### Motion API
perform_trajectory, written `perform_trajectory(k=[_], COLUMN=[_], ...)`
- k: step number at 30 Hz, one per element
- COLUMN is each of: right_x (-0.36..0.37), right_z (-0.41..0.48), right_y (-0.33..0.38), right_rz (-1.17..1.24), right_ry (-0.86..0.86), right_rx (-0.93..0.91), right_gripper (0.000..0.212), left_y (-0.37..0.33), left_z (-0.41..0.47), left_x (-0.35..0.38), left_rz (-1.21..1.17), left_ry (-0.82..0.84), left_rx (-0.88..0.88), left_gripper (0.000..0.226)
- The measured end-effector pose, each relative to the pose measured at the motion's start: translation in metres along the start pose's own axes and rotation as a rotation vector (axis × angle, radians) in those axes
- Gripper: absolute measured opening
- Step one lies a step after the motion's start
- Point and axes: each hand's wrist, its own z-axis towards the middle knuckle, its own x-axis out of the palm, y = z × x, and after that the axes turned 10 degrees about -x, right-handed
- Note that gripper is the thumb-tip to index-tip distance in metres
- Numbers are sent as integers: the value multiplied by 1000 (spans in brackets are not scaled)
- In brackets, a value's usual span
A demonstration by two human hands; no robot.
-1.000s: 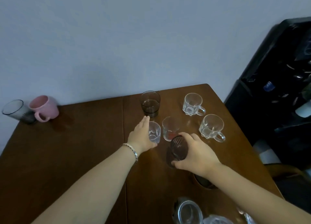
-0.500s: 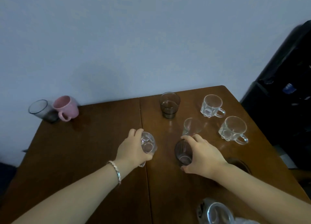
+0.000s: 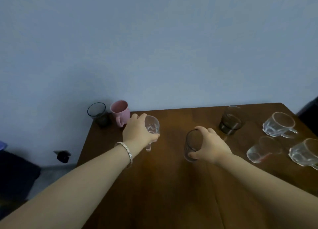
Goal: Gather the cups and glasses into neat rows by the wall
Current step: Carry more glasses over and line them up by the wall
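My left hand [image 3: 138, 131] grips a small clear glass [image 3: 152, 127] close to the pink mug [image 3: 120, 112], near the wall at the table's back left. A dark tumbler [image 3: 99, 114] stands left of the mug in the corner. My right hand [image 3: 209, 145] holds a dark ribbed glass [image 3: 191, 145] over the middle of the brown table [image 3: 172, 185]. A smoky glass [image 3: 231, 120] stands at the back. Two clear handled mugs [image 3: 278, 126] [image 3: 305, 153] and a clear tumbler [image 3: 262, 149] sit at the right.
A pale blue wall [image 3: 154, 47] runs along the table's back edge. The table's left edge drops to the floor, where a small black object [image 3: 62, 156] lies. Something dark stands at the far right [image 3: 309, 111].
Both hands have carried their glasses left and toward the wall. The clear glass has gone from mid-table to beside the pink mug. The view has swung left.
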Motion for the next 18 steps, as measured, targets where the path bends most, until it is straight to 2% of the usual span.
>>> perform_trajectory(k=[5,11,18], right_x=[16,31,34], right_z=[56,125,195], right_y=[23,30,42], right_rz=[-39,-120,-62], right_ry=[-19,-22,-124], right_rx=[8,-13,-12], right_gripper=[93,94,89], left_y=[8,10,13], left_z=[68,128,159], left_x=[0,19,30], left_rz=[66,168,271], left_ry=[10,38,57], left_rx=[-52,62,130], left_gripper=[70,68,70])
